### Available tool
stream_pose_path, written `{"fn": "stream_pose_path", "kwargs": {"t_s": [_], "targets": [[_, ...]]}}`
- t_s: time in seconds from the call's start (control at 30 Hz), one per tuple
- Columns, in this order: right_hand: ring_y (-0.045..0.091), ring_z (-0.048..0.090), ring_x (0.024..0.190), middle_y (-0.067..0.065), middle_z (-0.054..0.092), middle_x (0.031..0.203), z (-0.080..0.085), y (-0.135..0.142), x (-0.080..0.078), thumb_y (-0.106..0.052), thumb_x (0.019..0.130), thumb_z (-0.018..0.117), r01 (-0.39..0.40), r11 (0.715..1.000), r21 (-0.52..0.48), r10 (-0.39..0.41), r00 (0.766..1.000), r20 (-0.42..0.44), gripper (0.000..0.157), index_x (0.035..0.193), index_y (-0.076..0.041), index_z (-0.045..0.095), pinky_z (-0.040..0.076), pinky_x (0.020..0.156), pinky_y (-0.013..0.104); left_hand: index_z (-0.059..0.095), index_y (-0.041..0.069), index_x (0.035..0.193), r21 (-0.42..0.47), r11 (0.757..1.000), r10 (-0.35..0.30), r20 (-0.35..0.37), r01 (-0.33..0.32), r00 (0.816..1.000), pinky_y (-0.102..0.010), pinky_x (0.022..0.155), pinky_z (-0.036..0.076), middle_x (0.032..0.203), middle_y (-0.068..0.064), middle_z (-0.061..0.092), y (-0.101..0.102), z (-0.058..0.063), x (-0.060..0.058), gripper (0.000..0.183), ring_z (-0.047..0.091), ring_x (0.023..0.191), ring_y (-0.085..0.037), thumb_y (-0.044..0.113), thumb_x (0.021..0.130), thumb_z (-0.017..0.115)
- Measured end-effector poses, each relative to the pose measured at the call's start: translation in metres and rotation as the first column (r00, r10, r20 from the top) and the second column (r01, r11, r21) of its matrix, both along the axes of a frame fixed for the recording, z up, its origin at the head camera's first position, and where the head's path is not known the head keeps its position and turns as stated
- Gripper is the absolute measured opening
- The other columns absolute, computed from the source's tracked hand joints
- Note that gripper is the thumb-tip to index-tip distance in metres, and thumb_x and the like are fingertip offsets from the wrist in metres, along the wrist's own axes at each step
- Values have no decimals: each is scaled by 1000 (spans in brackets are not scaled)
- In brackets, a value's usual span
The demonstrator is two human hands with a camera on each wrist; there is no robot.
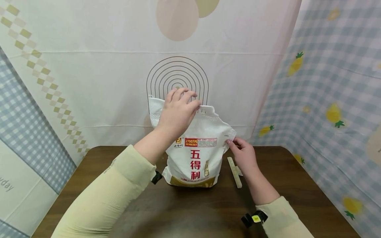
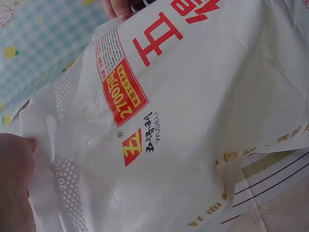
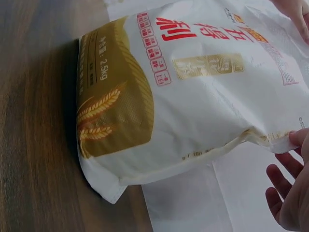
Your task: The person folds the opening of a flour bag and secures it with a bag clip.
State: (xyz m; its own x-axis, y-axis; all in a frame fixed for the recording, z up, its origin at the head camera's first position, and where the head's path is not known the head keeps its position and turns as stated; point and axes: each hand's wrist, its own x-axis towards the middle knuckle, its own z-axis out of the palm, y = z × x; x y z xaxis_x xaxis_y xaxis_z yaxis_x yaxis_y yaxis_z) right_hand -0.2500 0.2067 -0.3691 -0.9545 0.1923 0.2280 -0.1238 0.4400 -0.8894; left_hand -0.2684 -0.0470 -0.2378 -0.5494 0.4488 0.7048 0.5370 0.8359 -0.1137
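Note:
A white flour bag (image 1: pixel 196 155) with red lettering and a gold base stands upright on the table. My left hand (image 1: pixel 180 110) grips its top edge, with fingers reaching over the rim. In the left wrist view, the left thumb (image 2: pixel 32 145) lies against the embossed strip along that edge. At the bag's upper right side, my right hand (image 1: pixel 243 153) pinches the edge between thumb and forefinger. The right wrist view shows the other right fingers (image 3: pixel 280 186) loosely bent, off the bag. The printed front, with wheat ears low down, faces me.
A pale, narrow bar with a short side tab (image 1: pixel 235 172) lies on the brown wooden table (image 1: pixel 190 211), right of the bag and near my right hand. Behind the table hangs a white patterned cloth (image 1: pixel 119 82). A checked cloth with pineapples (image 1: pixel 327 99) closes off the right side.

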Motion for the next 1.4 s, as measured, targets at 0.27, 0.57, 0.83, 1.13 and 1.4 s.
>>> {"fn": "stream_pose_path", "kwargs": {"t_s": [0.27,0.57,0.83,1.13,1.4], "targets": [[18,63,84,6,71,102,-7,6,-2,-34,93,70,45,985,168,-11,980,-201,27,102,-9,77,52,70,27,74,26,109,52,997,-61,-35,63,998,-47,114,22,131,-2,61,-9,0,3,16,41,133,-27,21,98,63],[29,64,88,7,74,92,-15,14,-3,-12,80,82,178,874,453,138,802,-581,13,93,-8,80,45,81,49,74,26,108,65,993,-93,-47,96,995,-48,113,21,130,-2,60,-20,-3,7,16,40,133,-28,21,98,62],[28,62,98,9,71,104,-12,12,2,-21,94,70,67,898,435,146,887,-437,16,102,-9,76,51,83,47,74,23,106,14,998,-60,0,60,998,-48,111,25,126,-1,62,-10,5,9,24,44,129,-27,24,93,54],[25,57,109,16,64,122,-5,9,2,-34,106,44,-114,988,103,137,957,-257,44,124,0,65,46,93,44,72,30,103,25,986,150,288,-164,946,-49,109,26,124,4,61,22,23,15,48,46,125,-26,63,98,37],[22,50,116,24,57,130,2,2,-5,-30,107,39,-160,978,-133,146,983,-110,49,129,9,58,40,99,32,73,29,107,-9,966,244,367,-258,898,-49,108,25,121,3,60,35,27,18,41,46,122,-27,57,94,46]]}}
